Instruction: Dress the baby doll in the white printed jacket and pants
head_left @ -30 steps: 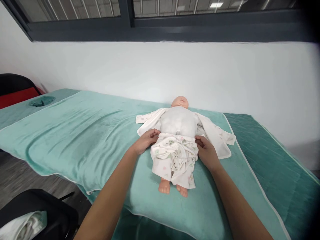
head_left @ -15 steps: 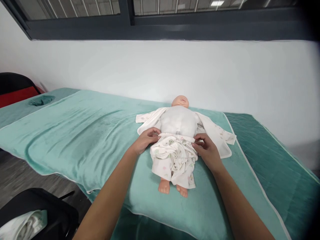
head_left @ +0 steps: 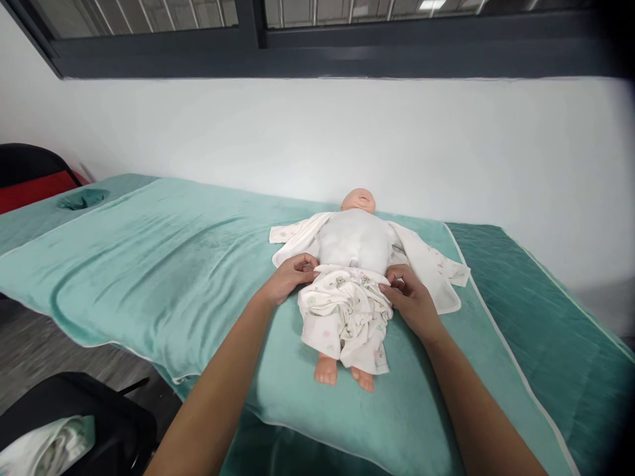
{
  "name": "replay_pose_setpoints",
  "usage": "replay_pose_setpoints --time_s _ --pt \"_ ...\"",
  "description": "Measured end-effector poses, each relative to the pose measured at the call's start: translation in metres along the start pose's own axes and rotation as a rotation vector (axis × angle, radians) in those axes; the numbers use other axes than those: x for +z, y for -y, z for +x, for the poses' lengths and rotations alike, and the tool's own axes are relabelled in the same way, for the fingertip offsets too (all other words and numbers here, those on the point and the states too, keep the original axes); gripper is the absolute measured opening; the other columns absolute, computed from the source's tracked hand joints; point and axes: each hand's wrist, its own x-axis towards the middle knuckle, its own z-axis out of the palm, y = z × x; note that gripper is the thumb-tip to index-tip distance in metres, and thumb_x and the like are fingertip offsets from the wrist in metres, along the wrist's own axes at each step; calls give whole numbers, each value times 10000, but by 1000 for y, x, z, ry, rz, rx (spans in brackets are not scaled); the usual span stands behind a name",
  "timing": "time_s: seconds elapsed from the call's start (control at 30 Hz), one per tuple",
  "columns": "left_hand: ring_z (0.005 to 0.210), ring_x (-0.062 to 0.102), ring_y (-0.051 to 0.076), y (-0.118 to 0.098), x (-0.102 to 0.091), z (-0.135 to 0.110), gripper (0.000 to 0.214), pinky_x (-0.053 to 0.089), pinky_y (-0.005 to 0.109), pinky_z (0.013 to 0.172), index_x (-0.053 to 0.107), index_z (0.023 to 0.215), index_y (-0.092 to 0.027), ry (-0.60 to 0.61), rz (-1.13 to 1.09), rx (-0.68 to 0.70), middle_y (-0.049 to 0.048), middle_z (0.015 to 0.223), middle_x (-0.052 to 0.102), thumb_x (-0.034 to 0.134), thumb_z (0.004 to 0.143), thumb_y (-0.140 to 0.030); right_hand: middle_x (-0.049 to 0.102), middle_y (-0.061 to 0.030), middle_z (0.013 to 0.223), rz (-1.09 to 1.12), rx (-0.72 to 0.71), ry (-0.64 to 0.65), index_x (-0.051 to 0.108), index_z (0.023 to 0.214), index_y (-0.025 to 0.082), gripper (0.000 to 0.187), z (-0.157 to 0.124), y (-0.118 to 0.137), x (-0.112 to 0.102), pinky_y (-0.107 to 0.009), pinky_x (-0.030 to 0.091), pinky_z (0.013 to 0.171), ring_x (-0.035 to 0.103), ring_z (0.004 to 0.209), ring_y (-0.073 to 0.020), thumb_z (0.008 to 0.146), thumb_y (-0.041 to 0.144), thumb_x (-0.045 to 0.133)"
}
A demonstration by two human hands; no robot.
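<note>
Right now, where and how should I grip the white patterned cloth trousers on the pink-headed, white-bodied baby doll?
Take the trousers by both ends of the gathered waistband, left hand and right hand coming in from opposite sides. That seems best: the band runs across the doll, its ends within reach, while the trouser legs are bunched in loose folds.

ok so vs a second ago, the bare right hand has turned a bit at the crumpled white printed cloth pants, thumb now over their right edge. The bare left hand shows more thumb at their left edge.
</note>
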Motion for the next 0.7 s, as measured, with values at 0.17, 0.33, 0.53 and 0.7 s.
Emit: replay_pose_setpoints --time_s 0.17,0.33,0.53,0.7 --pt "610 366 83 -1 0 0 285 232 231 582 568 852 -178 6 -2 3 -49 673 436 765 738 -348 500 -31 945 -36 -17 -3 553 815 241 177 -1 1 -1 -289 449 714 492 868 -174 884 366 658" --pt "616 375 88 -3 0 -1 293 239 232 587 571 858 -182 2 4 -4 -50 672 435 771 725 -351 513 -35 925 -76 -19 -15 577 813 238 183 0 2 0 -292 439 662 499 806 -168 922 384 600" --pt "622 376 88 -3 1 -1 285 247 231 587 570 861 -177 5 8 11 -47 676 435 762 734 -344 533 -36 968 -79 -23 -26 597 846 245 129 -1 0 0 -310 478 724 527 856 -175 902 357 626" --pt "608 383 87 -2 1 -1 289 254 230 580 570 854 -181 -1 7 12 -47 676 450 765 732 -355 528 -55 1089 -75 -62 -22 620 919 258 126 -1 -3 -1 -358 504 837 553 998 -204 852 339 688"
